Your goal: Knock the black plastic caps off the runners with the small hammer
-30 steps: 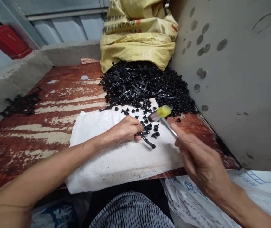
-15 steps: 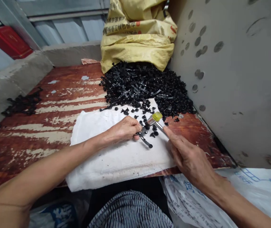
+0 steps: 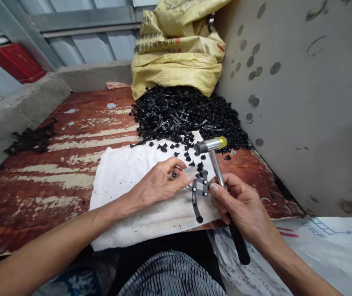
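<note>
My right hand (image 3: 240, 199) is wrapped round a small mallet (image 3: 215, 162). Its metal head has one dark face and one yellow face, and its black grip hangs below the palm. The same hand's thumb and fingertip also meet the right edge of a black hinged linkage (image 3: 199, 190) with shiny rivets and a curved arm hanging down. From the other side, my left hand (image 3: 160, 183) has its thumb at the linkage's left part, fingers curled and slightly blurred. Beneath is a folded white cloth (image 3: 123, 205). Several small black pegs (image 3: 187, 158) lie just beyond my hands.
A large heap of black plastic parts (image 3: 176, 115) spills from a yellow woven sack (image 3: 176, 70) at the back. More black linkages (image 3: 32, 137) lie on the worn red-brown board (image 3: 71, 164) at left. A spotted pale panel (image 3: 302, 123) rises at right.
The mallet has swung upright, its head moving right and away from the linkage. My right hand has turned and come to the linkage's edge. The linkage is lifted and turned, nearer to me.
</note>
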